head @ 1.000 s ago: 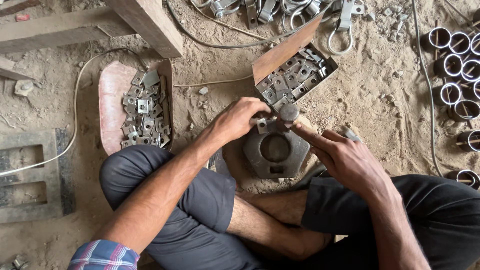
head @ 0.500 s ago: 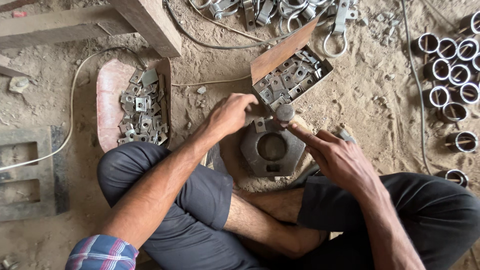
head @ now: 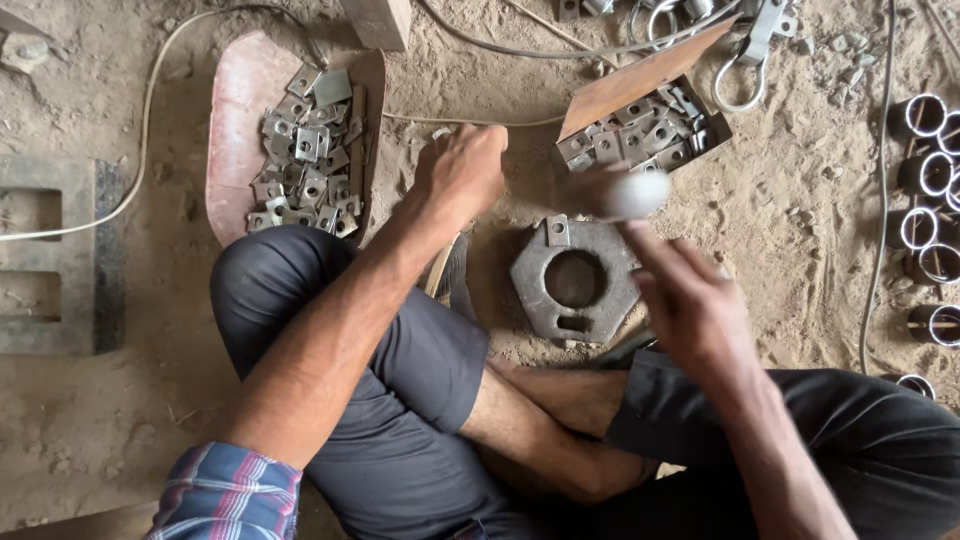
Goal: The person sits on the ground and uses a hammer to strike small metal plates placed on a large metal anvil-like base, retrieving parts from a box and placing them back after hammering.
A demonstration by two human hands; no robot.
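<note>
Left hand (head: 462, 172): fingers curled in loosely, knuckles up, hovering over sandy ground between the two lots of brackets. Whether anything sits inside the curl cannot be told; the palm faces away.

Right hand (head: 690, 300): blurred, fingers wrapped around the handle of a hammer (head: 632, 193). Only the pale, rounded hammer head shows clearly, smeared by motion, raised just above and right of the block.

Metal block (head: 575, 282): thick, dark, rough-cast, roughly five-sided, with a round hole through the middle and a small slot below it. Lies flat in the sand in front of the crossed legs. One small bracket (head: 557, 231), a bent grey square with a hole, rests on the block's upper edge.

Containers:
- Reddish curved tray (head: 235, 120), worn surface, to the left; holds a loose heap of grey metal brackets, flat and bent, each with a square hole.
- Cardboard box (head: 640, 80), flap up, upper right of the block; holds more of the same brackets, tightly jumbled.

Short steel rings (head: 925, 180) lie at the right edge on the sand.
</note>
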